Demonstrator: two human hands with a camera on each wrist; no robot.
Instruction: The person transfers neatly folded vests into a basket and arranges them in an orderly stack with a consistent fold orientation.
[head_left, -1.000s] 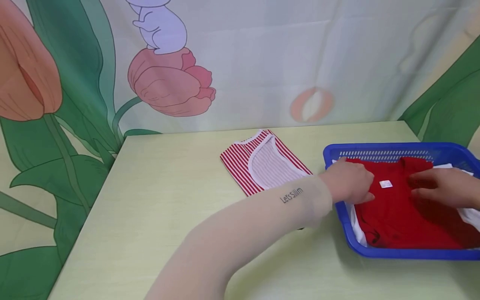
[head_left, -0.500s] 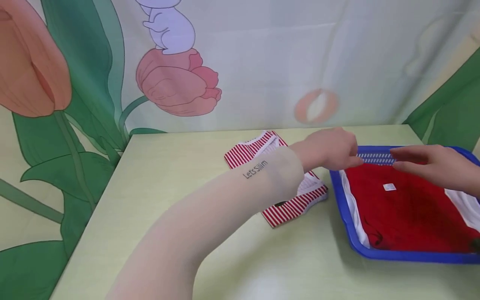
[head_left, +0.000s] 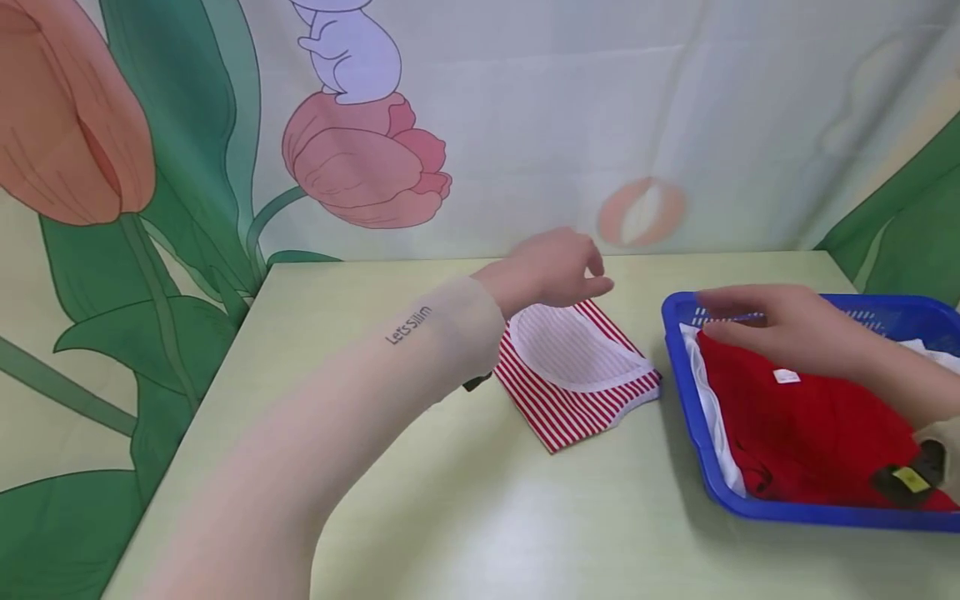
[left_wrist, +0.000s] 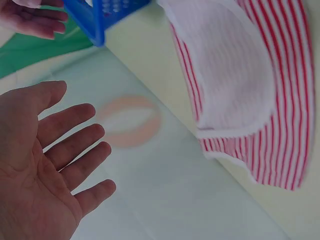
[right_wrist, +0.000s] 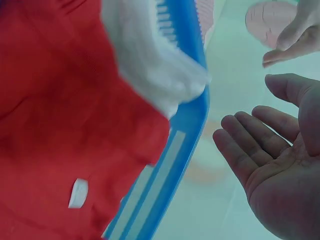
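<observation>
My left hand (head_left: 555,267) is over the far part of a folded red-and-white striped garment (head_left: 573,412) on the table. In the left wrist view its fingers are relaxed and spread, holding nothing, and the striped garment (left_wrist: 290,95) lies apart from them. My right hand (head_left: 787,329) hovers over the left part of a blue basket (head_left: 701,450), its fingers loosely extended in the right wrist view with nothing in them. Inside the basket a red garment (head_left: 810,442) with a small white label lies over white cloth (head_left: 712,425). My left hand and arm hide part of the striped garment.
A pale table (head_left: 420,500) carries the basket at the right and the striped garment near its middle. Behind stands a curtain (head_left: 525,125) printed with flowers and a white animal, meeting the table's back edge.
My left hand has moved left from the basket to above the striped garment. My right hand has shifted left over the basket. The red garment looks flatter at its far edge.
</observation>
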